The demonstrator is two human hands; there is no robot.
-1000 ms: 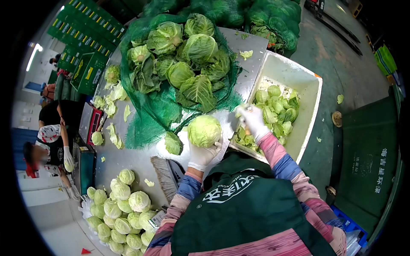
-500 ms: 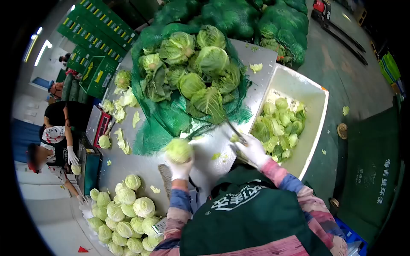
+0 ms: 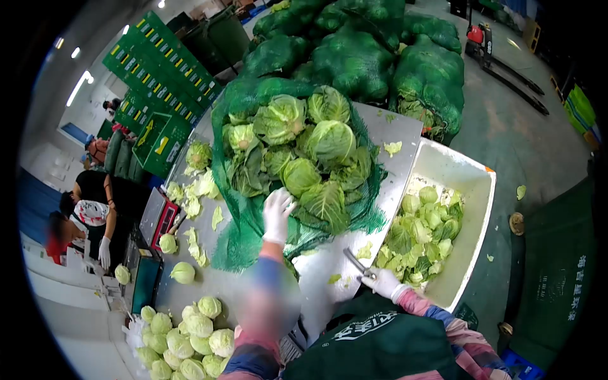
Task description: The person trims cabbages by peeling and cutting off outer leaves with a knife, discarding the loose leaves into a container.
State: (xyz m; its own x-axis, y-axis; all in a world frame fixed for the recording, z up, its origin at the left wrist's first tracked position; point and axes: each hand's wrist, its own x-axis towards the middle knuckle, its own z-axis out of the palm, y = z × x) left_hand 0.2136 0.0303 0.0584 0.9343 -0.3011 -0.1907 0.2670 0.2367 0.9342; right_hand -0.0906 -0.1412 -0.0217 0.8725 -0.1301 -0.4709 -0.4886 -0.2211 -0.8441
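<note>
The heap of cabbages (image 3: 301,175), spilling from green netting (image 3: 231,235), fills 12 o'clock. The left hand (image 3: 277,215) has moved to its near edge, fingers loosely curled and grasping nothing visible; I cannot tell whether they touch leaves. The trimmed cabbage (image 3: 183,272) at 8 o'clock is probably the one it held, so that hand is free. At 5 o'clock the right hand (image 3: 382,283) stays clenched around a knife (image 3: 356,261).

Around the metal bench (image 3: 394,121) stand netted sacks (image 3: 354,60) at 1 o'clock, green crates (image 3: 161,73) at 10, a white tub (image 3: 474,218) at 4; pale heads (image 3: 180,345) lie piled at 7.
</note>
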